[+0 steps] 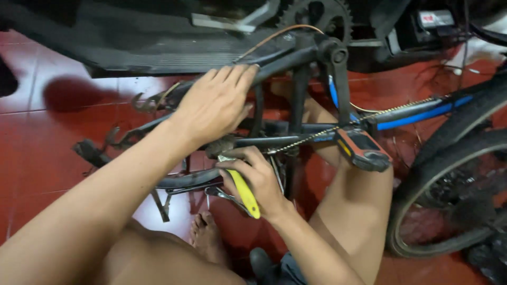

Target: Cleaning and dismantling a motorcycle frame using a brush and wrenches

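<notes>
Two hands, right hand (259, 182) fingers wrapping yellow-handled tool (244, 192), left hand (214, 103) on bicycle frame (285, 60)

Count on inspection: two hands, a left hand (214, 105) and a right hand (253, 182); one yellow-handled tool (244, 192); one bicycle frame (296, 95). Also noted: one chain (338, 128), one toothed chainring (317, 16), one pedal (362, 150), one bare foot (206, 235). Two tyres (438, 174) appear at the right edge, one behind the other.
</notes>
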